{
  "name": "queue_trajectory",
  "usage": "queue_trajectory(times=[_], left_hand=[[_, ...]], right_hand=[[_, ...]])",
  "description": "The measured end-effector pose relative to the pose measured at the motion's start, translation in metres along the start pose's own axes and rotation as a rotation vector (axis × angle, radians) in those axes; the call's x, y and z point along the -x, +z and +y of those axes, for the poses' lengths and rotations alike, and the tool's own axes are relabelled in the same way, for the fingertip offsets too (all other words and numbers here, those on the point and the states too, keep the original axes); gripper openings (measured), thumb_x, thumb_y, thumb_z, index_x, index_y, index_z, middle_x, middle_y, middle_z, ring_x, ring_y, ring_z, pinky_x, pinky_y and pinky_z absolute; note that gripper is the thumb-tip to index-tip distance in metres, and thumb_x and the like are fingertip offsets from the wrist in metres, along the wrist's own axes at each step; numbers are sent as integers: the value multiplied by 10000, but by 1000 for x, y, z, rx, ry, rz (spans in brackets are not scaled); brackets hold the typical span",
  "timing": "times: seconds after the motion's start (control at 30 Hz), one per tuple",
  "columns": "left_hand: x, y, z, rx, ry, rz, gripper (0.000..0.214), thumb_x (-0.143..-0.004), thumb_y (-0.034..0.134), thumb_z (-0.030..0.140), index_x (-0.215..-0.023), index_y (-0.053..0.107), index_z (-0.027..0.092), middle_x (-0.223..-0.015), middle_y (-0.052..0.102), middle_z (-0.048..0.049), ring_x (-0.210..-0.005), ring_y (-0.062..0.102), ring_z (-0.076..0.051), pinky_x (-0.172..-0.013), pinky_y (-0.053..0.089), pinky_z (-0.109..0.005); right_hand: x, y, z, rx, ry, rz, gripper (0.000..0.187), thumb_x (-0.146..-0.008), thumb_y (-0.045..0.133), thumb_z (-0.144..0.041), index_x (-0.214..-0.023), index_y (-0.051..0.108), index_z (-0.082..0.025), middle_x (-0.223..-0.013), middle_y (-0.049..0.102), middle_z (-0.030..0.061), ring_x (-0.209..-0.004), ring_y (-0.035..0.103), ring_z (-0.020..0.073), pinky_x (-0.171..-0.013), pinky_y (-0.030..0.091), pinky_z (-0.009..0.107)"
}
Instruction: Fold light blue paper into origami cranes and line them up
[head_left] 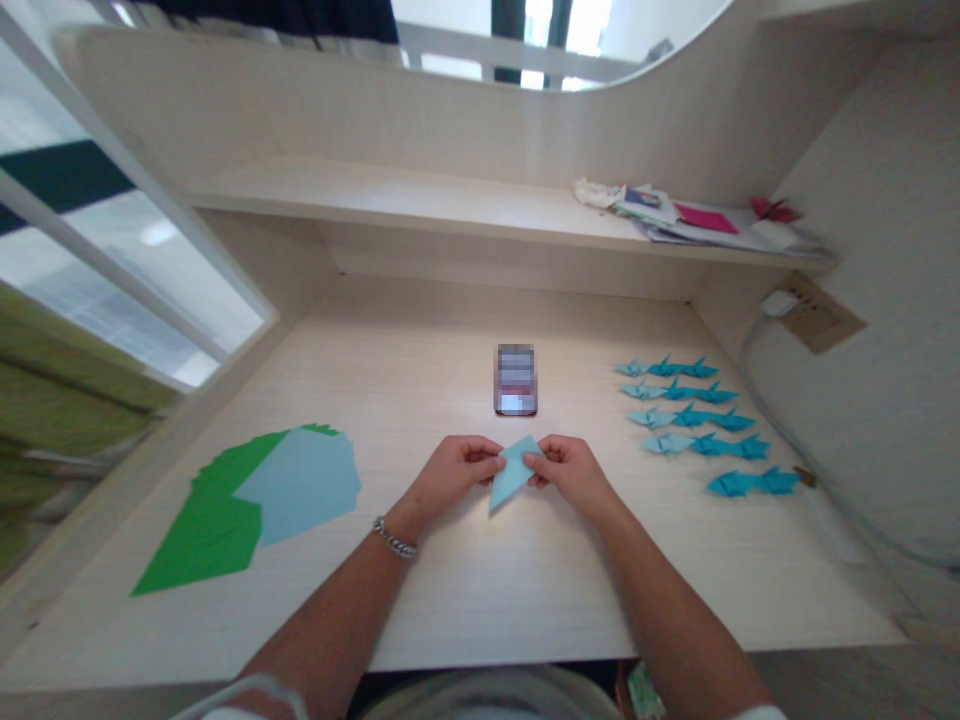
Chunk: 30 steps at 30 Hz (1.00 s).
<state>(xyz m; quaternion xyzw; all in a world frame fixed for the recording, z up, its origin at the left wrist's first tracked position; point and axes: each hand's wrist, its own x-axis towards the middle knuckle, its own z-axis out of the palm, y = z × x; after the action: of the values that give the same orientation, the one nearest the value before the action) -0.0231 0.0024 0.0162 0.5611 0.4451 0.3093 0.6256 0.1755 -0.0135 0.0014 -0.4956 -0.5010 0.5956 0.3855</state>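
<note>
A light blue paper (512, 472), folded into a pointed triangle shape, is pinched between both my hands just above the desk's middle. My left hand (450, 472) grips its left edge with closed fingers; a metal bracelet is on that wrist. My right hand (571, 472) pinches its right edge. A phone (516, 379) lies flat on the desk just beyond the paper.
A fanned stack of green and light blue paper sheets (255, 500) lies at the left. Several folded blue paper cranes (694, 420) sit in rows at the right. The shelf above holds papers and a red crane (772, 209). A wall socket with a cable (784, 303) is at the right.
</note>
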Motion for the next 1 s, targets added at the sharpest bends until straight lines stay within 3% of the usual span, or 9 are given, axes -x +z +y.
queue_trajectory(times=[0.5, 1.0], left_hand=[[-3, -1, -2, 12, 8, 38, 229, -696, 677, 249, -875, 709, 109, -725, 694, -64, -598, 582, -134, -578, 461, -257], [-32, -6, -19, -73, 168, 50, 283, -691, 687, 306, -877, 702, 94, -747, 697, -78, -597, 579, -141, -579, 443, -258]], right_hand=[[3, 2, -6, -131, 65, -54, 392, -636, 734, -409, -878, 683, -105, -638, 685, 56, -543, 627, 138, -546, 515, 258], [-18, 1, 17, -83, -10, 62, 377, -631, 718, -443, -818, 637, -125, -534, 645, 9, -429, 577, 110, -452, 478, 221]])
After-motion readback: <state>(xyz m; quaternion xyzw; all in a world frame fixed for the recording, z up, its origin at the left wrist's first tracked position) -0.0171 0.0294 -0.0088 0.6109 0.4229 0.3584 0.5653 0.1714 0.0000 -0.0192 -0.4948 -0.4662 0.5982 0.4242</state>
